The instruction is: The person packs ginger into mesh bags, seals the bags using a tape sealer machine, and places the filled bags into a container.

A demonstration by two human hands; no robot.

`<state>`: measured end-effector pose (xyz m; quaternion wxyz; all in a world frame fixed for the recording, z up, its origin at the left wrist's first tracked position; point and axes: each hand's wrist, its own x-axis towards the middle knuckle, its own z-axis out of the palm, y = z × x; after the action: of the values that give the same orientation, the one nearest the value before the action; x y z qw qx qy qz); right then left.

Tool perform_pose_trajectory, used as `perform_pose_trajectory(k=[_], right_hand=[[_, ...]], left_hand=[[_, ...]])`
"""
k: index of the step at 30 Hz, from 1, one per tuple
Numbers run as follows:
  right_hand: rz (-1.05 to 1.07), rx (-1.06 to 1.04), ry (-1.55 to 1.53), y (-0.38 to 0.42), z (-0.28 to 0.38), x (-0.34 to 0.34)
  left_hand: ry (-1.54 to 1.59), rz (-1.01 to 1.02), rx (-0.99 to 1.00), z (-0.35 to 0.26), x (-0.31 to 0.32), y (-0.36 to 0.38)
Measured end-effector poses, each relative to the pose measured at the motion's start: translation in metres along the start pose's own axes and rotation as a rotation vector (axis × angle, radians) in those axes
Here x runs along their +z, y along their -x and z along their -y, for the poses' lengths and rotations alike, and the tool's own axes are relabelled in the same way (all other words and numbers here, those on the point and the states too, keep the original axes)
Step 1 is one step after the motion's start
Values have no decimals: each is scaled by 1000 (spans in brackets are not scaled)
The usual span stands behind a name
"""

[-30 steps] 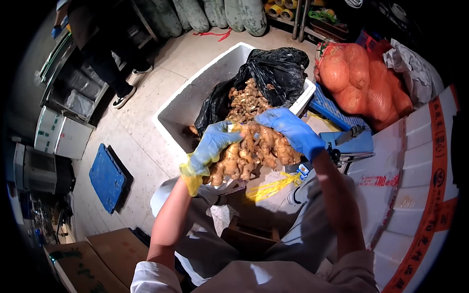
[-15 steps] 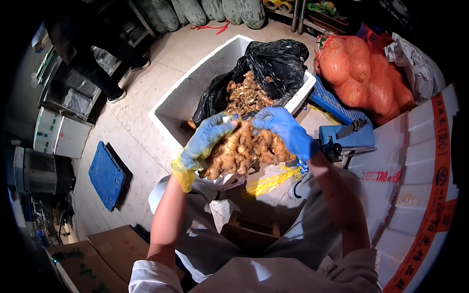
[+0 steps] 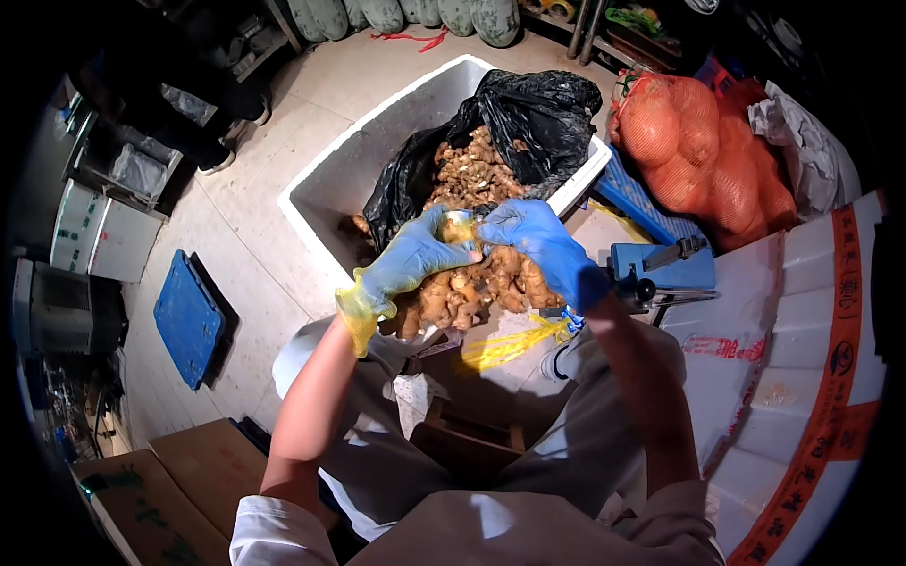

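Note:
A large knobbly piece of ginger is held between my two gloved hands, above my lap. My left hand, in a blue glove over a yellow one, is closed on its upper left side. My right hand, in a blue glove, grips its upper right part, the fingertips close to the left ones. Just beyond lies a white foam box with a black plastic bag and a heap of ginger in it. The fingertips partly overlap, so their exact contact is hard to see.
Right of the box are red mesh sacks, a blue device and white foam boxes. A blue board lies on the floor at left. Cardboard boxes stand at lower left. A person's legs show at upper left.
My left hand has turned and shifted its fingers over the ginger toward my right hand. The whole view has shifted slightly.

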<state>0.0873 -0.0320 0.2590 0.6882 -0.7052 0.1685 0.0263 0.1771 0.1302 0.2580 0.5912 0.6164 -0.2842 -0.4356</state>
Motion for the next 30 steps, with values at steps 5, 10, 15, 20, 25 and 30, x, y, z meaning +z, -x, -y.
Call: perform_pose_trajectory(k=[5, 10, 15, 20, 25, 30], right_hand=[[66, -64, -11, -4, 4, -11], [139, -63, -67, 0, -4, -10], [79, -17, -68, -4, -12, 1], [18, -56, 0, -6, -11, 2], [34, 1, 206, -13, -7, 1], [108, 116, 321, -15, -6, -4]], left_hand=[[-88, -115, 11, 10, 0, -12], [-268, -148, 20, 6, 0, -6], [-611, -228, 109, 18, 0, -9], [-761, -176, 9, -1, 8, -3], [-483, -99, 8, -1, 11, 2], [-711, -59, 168, 4, 13, 3]])
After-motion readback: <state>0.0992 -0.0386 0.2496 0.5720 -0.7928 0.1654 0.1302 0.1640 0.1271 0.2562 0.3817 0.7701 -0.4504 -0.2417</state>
